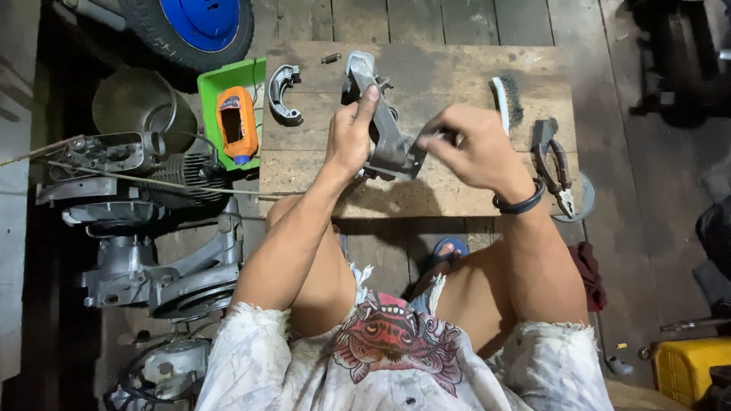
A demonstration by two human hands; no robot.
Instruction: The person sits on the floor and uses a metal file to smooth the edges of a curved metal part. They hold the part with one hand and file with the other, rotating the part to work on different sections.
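Observation:
My left hand (352,135) grips a grey metal engine part (384,141) and holds it just above a low wooden board (426,194), with the thumb stretched up along its top. My right hand (472,144) pinches the lower right end of the same part with its fingertips; a black band circles that wrist. A curved grey brake shoe (282,93) lies on the board left of my left hand. A wire brush (506,100) lies on the board past my right hand, and a pair of pliers (553,164) rests by the board's right edge.
A green tray (217,80) with an orange bottle (237,123) stands left of the board. A stripped engine (145,221) with a finned cylinder lies on the floor at left, a blue-hubbed wheel (199,23) at top left. A yellow container (689,365) stands at bottom right.

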